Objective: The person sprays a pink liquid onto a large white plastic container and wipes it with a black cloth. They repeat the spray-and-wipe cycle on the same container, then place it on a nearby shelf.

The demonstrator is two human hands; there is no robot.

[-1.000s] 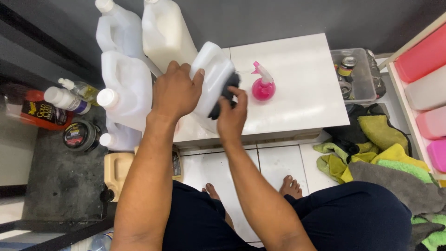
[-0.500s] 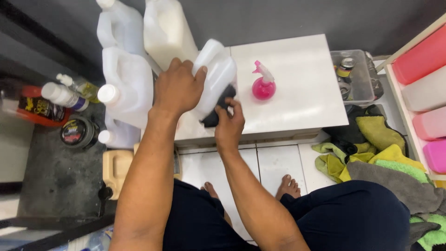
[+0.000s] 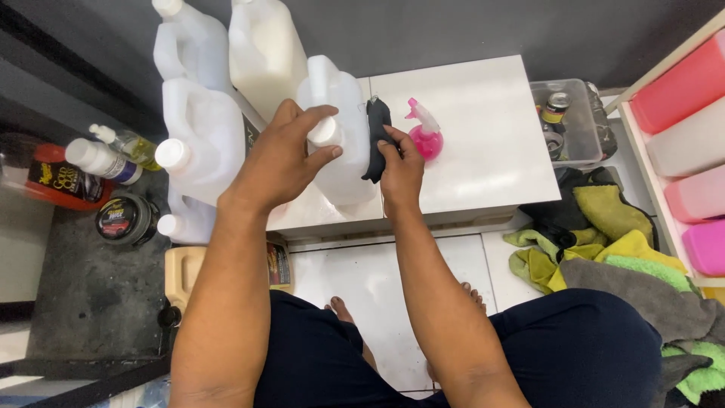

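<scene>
A large white plastic jug [image 3: 343, 143] stands upright on the white table [image 3: 483, 143]. My left hand [image 3: 283, 155] grips it around the capped neck. My right hand [image 3: 400, 170] presses a dark cloth [image 3: 375, 136] flat against the jug's right side. A small pink spray bottle [image 3: 427, 136] stands on the table just right of the cloth.
More white jugs [image 3: 200, 132] crowd the table's left end, one [image 3: 264, 49] at the back. Small bottles and a round tin [image 3: 121, 219] sit on the floor at left. A clear bin of cans [image 3: 566, 121], piled cloths [image 3: 596, 242] and coloured containers [image 3: 691, 143] lie to the right.
The jug was tilted in my left hand and now stands upright. My left hand shifted to its capped neck. My right hand moved the cloth from the underside up to the jug's right side.
</scene>
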